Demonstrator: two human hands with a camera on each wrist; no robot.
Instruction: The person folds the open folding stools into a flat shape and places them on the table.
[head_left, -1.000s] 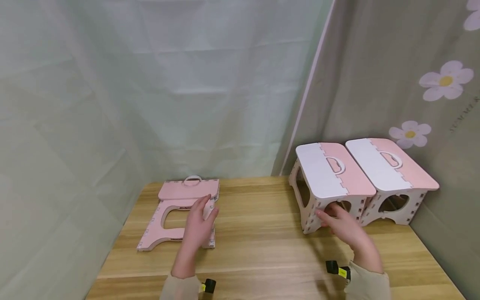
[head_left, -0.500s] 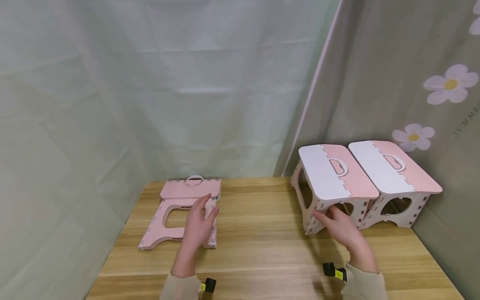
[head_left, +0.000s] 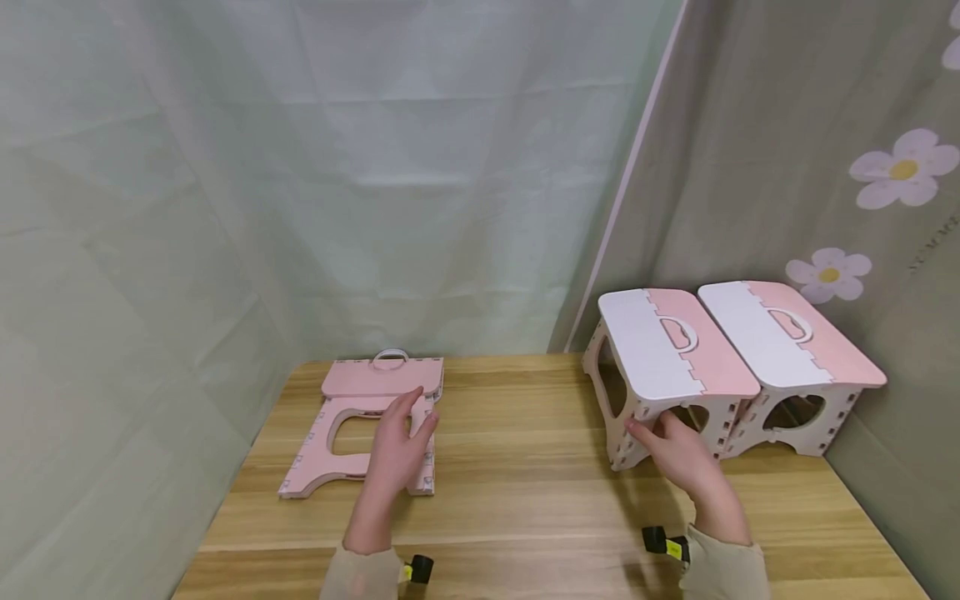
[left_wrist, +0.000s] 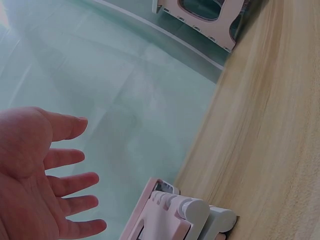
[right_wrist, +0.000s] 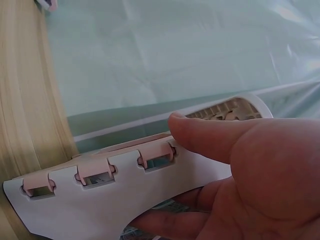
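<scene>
A folded pink stool [head_left: 380, 379] with a white handle lies flat at the left of the table. Over its right part hovers my left hand [head_left: 392, 454], fingers extended and thumb apart; the left wrist view shows nothing in the palm [left_wrist: 25, 195]. At the right stands an unfolded pink-and-white folding stool [head_left: 654, 350]. My right hand [head_left: 686, 457] grips its near leg panel [right_wrist: 90, 210]. The thumb [right_wrist: 200, 132] lies on the hinged corner edge, while the fingers reach through the panel's opening, partly hidden behind it.
A second unfolded stool [head_left: 757, 333] stands close against the first on its right. Behind both hangs a grey flowered curtain [head_left: 720, 167]. A pale green cloth [head_left: 420, 208] encloses the back and left of the wooden table [head_left: 517, 475].
My right hand has shifted slightly left on the near stool, its thumb moving to the panel's edge. The left hand stays over the folded stool. The head view has shifted a little.
</scene>
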